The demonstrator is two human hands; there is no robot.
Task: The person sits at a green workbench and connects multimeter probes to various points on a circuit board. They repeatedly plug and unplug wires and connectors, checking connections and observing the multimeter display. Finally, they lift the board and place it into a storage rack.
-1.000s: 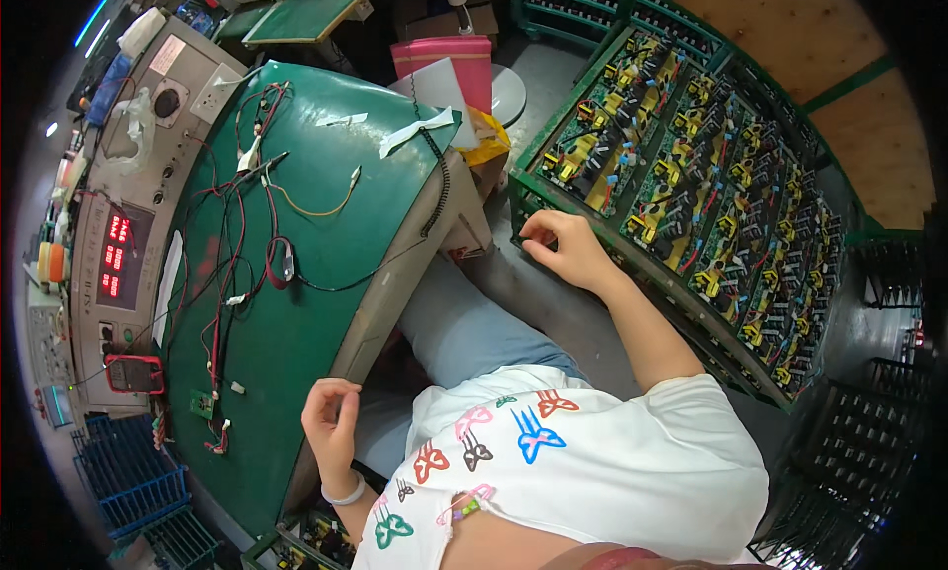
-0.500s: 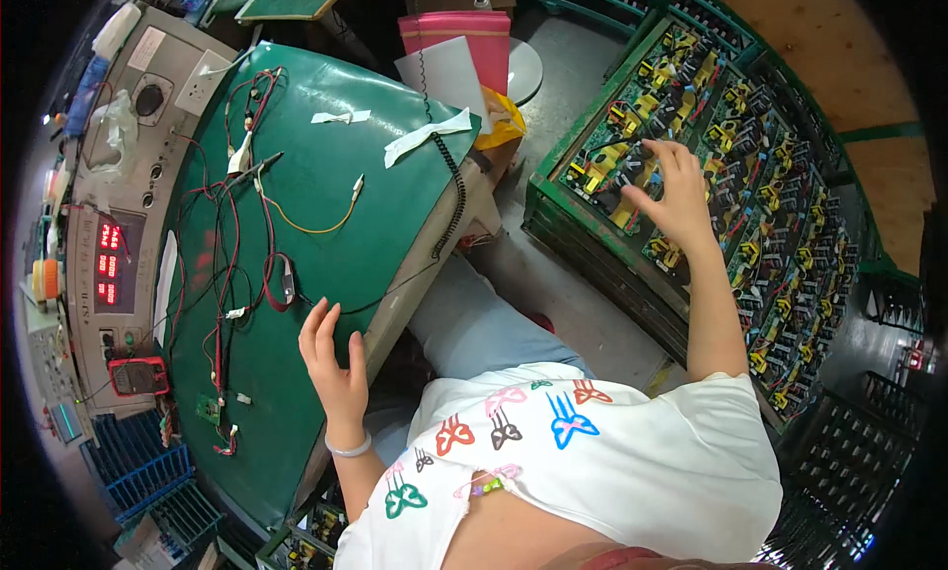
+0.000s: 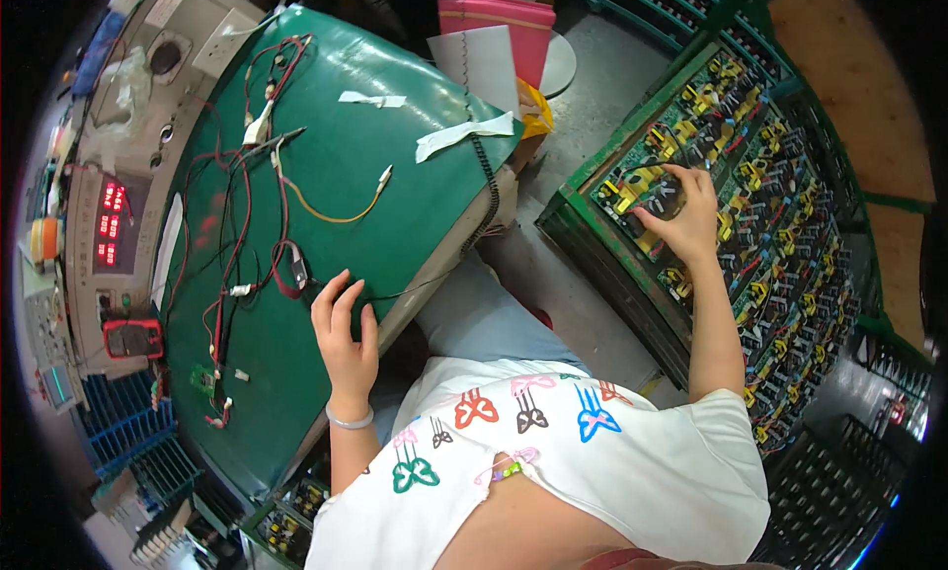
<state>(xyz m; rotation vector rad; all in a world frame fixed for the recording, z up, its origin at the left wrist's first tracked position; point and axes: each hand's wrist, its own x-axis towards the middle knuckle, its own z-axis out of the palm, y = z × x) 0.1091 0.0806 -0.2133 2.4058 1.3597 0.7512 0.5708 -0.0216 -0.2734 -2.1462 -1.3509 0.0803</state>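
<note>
My left hand (image 3: 346, 351) hovers by the near edge of the green table mat (image 3: 346, 195), fingers curled loosely and apart, with nothing seen in it. Close to its fingertips lie a dark connector (image 3: 298, 268) and a thin black cable. Over on the right, my right hand (image 3: 688, 222) reaches to the corner of a green-framed rack filled with circuit boards. Its thumb and fingers are spread on either side of a circuit board (image 3: 632, 187) with yellow and black parts. Whether the fingertips touch that board is hard to see.
Red and black test leads (image 3: 229, 274) run along the mat. A grey instrument panel (image 3: 118, 224) with red digits and a red meter (image 3: 133, 339) stand at the left. A coiled black cord (image 3: 484, 190) hangs over the table's edge. Pink folders (image 3: 499, 32) stand behind.
My right hand has moved lower, closer to the boards at the rack's corner. My left hand stays near the mat's edge, its fingers slightly more curled. The whole view has shifted a little.
</note>
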